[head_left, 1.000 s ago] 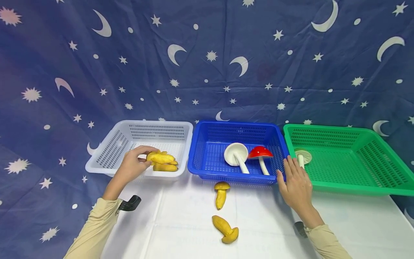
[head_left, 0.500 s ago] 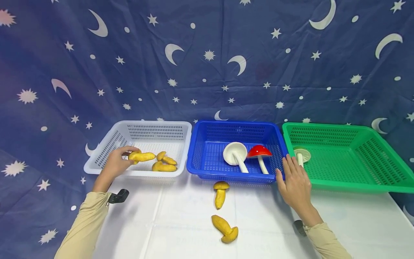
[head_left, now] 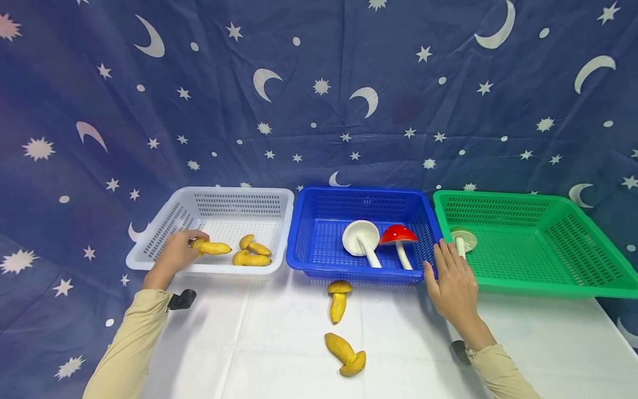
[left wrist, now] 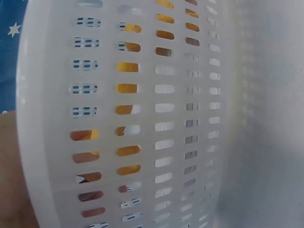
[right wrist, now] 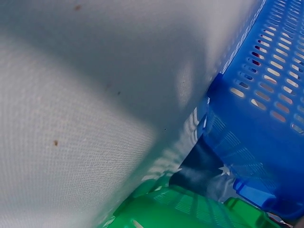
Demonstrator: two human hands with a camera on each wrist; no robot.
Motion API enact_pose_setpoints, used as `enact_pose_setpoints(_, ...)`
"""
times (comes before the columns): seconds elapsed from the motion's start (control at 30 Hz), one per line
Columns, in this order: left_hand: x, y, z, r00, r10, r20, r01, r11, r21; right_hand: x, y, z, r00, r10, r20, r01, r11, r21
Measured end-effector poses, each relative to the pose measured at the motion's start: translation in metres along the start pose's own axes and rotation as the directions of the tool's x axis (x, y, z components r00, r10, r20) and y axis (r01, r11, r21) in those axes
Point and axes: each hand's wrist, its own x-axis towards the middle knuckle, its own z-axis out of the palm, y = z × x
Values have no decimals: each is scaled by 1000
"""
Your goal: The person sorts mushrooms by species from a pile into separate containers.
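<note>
My left hand (head_left: 175, 254) reaches over the front rim of the white basket (head_left: 209, 270) and holds a yellow mushroom (head_left: 214, 248) by its cap end, low inside. Two more yellow mushrooms (head_left: 252, 259) lie to its right. Through the slots of the basket wall (left wrist: 164, 126), the left wrist view shows bits of yellow. My right hand (head_left: 454, 285) rests with straight fingers where the blue basket (head_left: 359, 272) meets the green basket (head_left: 528, 287). In the blue one lie a white-undersided mushroom (head_left: 361, 238) and a red-capped mushroom (head_left: 399, 235).
A pale mushroom (head_left: 463, 242) lies in the green basket's left end. On the white table (head_left: 279, 354), two yellow mushrooms (head_left: 338, 302) lie in front of the blue basket. A dark blue cloth (head_left: 319, 111) with moons and stars hangs behind.
My left hand has carried the yellow mushroom leftward and down in the white basket, away from the two others there. My right hand has stayed in place.
</note>
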Motion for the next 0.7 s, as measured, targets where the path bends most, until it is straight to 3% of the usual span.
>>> enact_pose_setpoints(0.3, -4, 4, -3, 995, -21, 93, 15, 998, 67, -2, -2, 2, 1000, -6, -9, 6, 1000, 8)
enact_pose_setpoints(0.4, -8, 6, -1, 997, -15, 77, 11, 999, 47, -2, -2, 3, 1000, -5, -7, 5, 1000, 10)
enact_pose_setpoints(0.53, -13, 14, 5, 998, 68, 11, -68, 997, -25, -2, -1, 2, 1000, -4, -2, 4, 1000, 16)
enact_pose_setpoints(0.7, -18, 39, 7, 989, 146, -6, -145, 984, -101, 0, 0, 2, 1000, 4, -2, -4, 1000, 18)
